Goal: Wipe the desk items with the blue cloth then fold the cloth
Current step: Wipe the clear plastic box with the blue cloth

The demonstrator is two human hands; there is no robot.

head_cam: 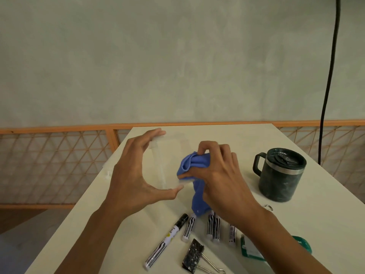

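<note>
Nearest you lies a binder clip (pixel 192 254); left of the mug (pixel 280 175), your right hand (pixel 219 175) pinches the bunched blue cloth (pixel 189 165) against a clear item (pixel 160 167) that your left hand (pixel 130 175) grips between thumb and fingers.

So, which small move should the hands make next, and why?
Probably slide the blue cloth across the clear plastic piece, toward the left hand. That hand holds the piece between thumb and fingertips, and the right hand grips the bunched cloth against the piece's right edge, so a wiping stroke seems the natural next step.
</note>
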